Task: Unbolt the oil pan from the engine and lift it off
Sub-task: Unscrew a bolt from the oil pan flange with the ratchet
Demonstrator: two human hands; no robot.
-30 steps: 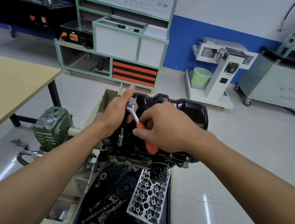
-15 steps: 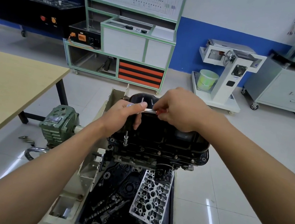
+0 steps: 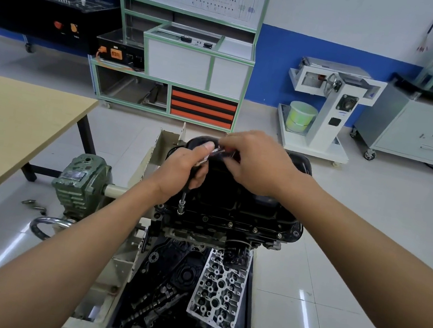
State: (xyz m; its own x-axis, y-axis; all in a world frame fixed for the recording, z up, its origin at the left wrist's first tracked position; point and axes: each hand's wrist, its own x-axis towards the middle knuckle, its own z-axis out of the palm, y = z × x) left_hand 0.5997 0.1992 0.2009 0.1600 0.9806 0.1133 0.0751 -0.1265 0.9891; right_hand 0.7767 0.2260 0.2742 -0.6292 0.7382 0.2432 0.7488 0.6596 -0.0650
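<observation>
Socket (image 3: 180, 209) down on near-left flange of oil pan (image 3: 259, 208), pan seated atop engine (image 3: 197, 236). My left hand (image 3: 182, 172) grips ratchet (image 3: 215, 152) head, right hand (image 3: 255, 164) clamps handle. Unbolting step; next likely needs steady swing.

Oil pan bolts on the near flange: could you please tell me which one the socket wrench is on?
The leftmost one, under the socket wrench in the left hand; the other bolts along the oil pan stand bare.
</observation>
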